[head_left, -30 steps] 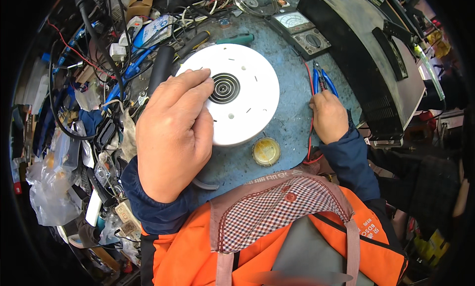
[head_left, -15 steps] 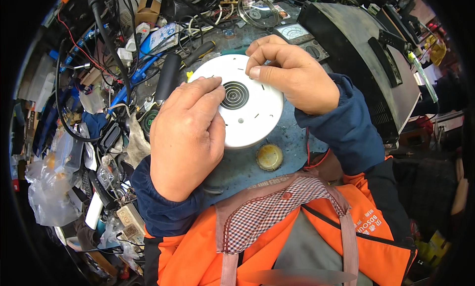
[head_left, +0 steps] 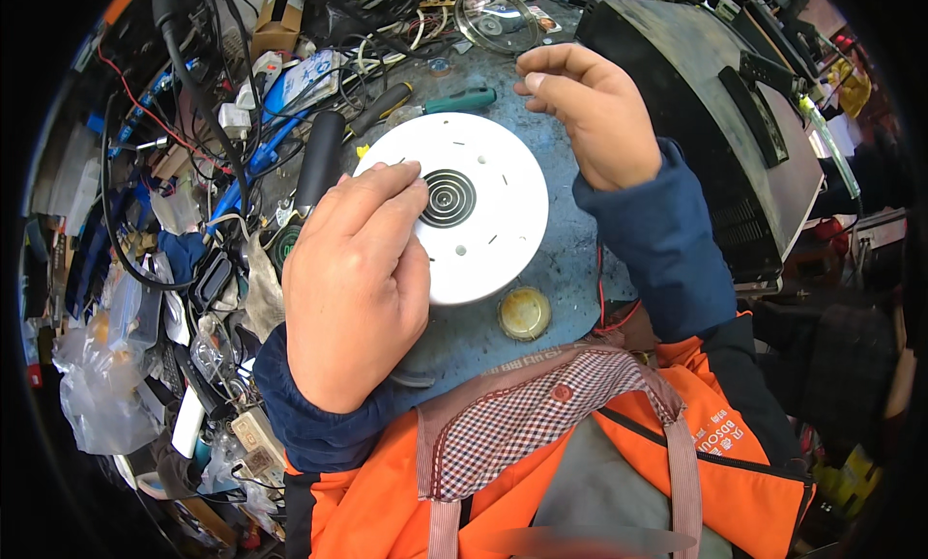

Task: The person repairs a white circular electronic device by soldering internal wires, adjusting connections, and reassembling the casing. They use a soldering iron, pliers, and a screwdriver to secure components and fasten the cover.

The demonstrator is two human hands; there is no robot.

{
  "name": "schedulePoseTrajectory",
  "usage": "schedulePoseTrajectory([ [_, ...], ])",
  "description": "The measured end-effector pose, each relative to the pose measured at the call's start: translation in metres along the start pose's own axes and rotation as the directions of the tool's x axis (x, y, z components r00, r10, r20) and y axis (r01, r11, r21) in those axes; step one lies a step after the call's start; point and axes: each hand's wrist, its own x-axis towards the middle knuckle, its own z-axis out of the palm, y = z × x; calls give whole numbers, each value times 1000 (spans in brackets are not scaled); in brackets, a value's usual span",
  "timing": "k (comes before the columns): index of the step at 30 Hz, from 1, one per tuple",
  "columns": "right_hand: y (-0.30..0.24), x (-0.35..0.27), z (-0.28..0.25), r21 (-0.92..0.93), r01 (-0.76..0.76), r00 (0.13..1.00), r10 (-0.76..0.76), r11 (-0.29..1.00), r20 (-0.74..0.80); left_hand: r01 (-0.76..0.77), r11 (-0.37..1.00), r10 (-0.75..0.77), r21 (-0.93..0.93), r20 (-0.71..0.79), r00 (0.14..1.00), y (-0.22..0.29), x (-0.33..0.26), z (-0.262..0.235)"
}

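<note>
A white round disc [head_left: 493, 201] with a black ringed centre and small slots lies on the blue-grey worktop [head_left: 575, 264]. My left hand [head_left: 353, 288] lies flat on the disc's left side, its fingertips reaching the black centre and holding the disc down. Above the disc's upper right edge, my right hand [head_left: 590, 114] is raised off it, thumb and fingers pinched together. Whether something small sits in that pinch cannot be made out.
A green-handled screwdriver [head_left: 459, 100] lies just behind the disc, and a black handle [head_left: 319, 158] lies at its left. A small yellow lid [head_left: 524, 313] sits near the front. A big black case [head_left: 715, 124] stands right. Tangled wires [head_left: 193, 124] and plastic bags [head_left: 97, 385] crowd the left.
My right hand came from the right side of the worktop onto the disc's top edge, then lifted off it, pinched. My left hand stayed on the disc.
</note>
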Motion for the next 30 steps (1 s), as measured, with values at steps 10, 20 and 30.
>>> schedulePoseTrajectory([
  [10, 129, 82, 2, -857, 94, 995, -19, 507, 98, 13, 1000, -13, 10, 14, 1000, 2, 2, -1],
  [20, 17, 64, -21, 51, 446, 893, -441, 893, -93, 21, 1000, -21, 7, 7, 1000, 5, 1, -2],
  [30, -82, 9, 32, 31, 715, 698, -709, 699, -102, -9, 1000, 9, 23, -8, 1000, -1, 1, 0],
])
